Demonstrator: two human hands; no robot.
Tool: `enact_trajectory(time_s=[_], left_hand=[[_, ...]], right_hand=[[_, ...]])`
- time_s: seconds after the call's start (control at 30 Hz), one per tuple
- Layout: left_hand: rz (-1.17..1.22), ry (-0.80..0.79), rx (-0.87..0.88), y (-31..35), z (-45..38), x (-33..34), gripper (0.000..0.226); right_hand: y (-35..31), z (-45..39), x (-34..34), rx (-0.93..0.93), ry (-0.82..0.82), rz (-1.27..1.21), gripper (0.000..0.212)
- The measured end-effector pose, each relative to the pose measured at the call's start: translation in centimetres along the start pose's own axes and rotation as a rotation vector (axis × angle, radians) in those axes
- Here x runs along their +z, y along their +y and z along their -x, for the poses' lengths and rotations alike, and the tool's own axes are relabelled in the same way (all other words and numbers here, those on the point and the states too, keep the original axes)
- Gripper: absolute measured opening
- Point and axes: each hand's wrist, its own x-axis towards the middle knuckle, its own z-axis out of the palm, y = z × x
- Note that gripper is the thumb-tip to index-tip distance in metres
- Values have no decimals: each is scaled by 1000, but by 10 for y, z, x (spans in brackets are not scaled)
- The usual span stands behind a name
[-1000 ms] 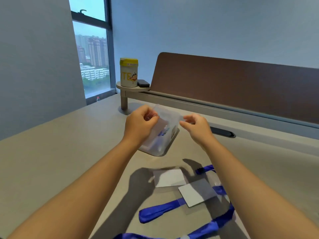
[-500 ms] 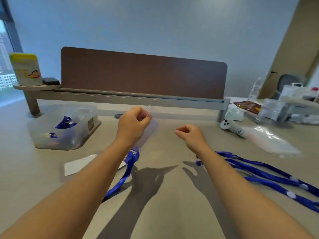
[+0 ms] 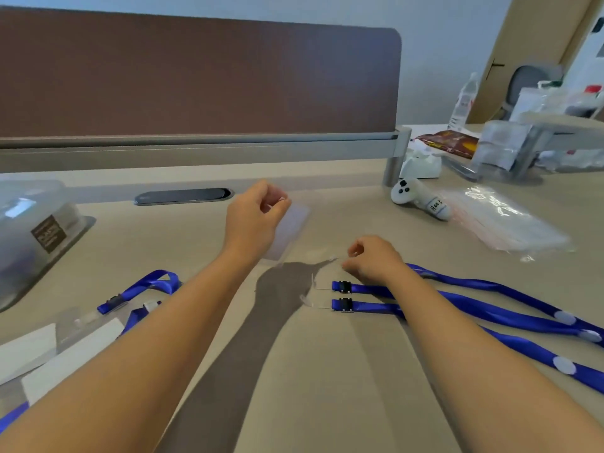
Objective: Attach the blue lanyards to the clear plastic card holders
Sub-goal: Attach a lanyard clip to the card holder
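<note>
My left hand (image 3: 258, 217) is raised over the desk, pinching the top edge of a clear card holder (image 3: 289, 232) that hangs down from it. My right hand (image 3: 372, 259) rests low on the desk with its fingers closed on the end of a blue lanyard (image 3: 464, 284); a clear strap sticks out past the fingertips. Two more blue lanyards (image 3: 369, 305) lie just in front of that hand, their black clips and clear straps pointing left. At the lower left lie holders with white cards (image 3: 65, 351), joined to a blue lanyard (image 3: 147, 286).
A clear plastic box (image 3: 36, 237) stands at the left. A white controller (image 3: 421, 199) and a bag of clear sleeves (image 3: 500, 223) lie at the right. A brown divider panel (image 3: 196, 76) closes off the back of the desk (image 3: 327, 387), with clutter beyond its right end.
The view swung right, away from the plastic box. My left hand kept the clear holder. My right hand dropped to the lanyards on the desk and closed on one end.
</note>
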Motion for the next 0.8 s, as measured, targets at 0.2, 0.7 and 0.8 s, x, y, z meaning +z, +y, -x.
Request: enact_trajectory(time_s=[0.2, 0.7, 0.8], left_hand=[[7, -24, -46, -8, 2, 13, 6], [-8, 47, -58, 34, 5, -20, 13], [-14, 41, -62, 41, 12, -24, 15]], right_hand=[[3, -12, 5, -86, 91, -95, 9], [-69, 30, -50, -480, 417, -419, 26], [-73, 41, -50, -489, 378, -391, 29]])
